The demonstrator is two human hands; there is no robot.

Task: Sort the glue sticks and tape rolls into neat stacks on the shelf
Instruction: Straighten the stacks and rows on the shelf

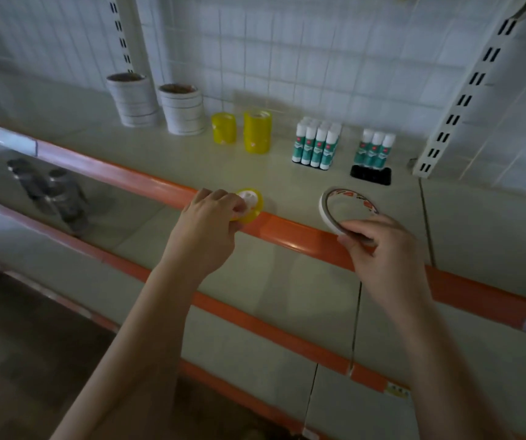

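Observation:
My left hand [214,217] pinches a small yellow tape roll [252,201] at the shelf's front edge. My right hand [379,246] grips a thin white tape roll [331,214] tilted on its edge, with red print inside. At the back of the shelf stand two stacks of white tape rolls [133,100] [182,109]. Beside them are two stacks of yellow tape rolls [223,127] [257,131]. Further right stand two groups of upright glue sticks [317,144] [373,150], white-capped with teal labels.
The shelf [147,144] has an orange front rail [303,239]. A black tray [371,176] sits under the right glue group. A lower shelf holds dark cylindrical items [52,192]. A white slotted upright [464,100] rises at the right, against a wire-grid back panel.

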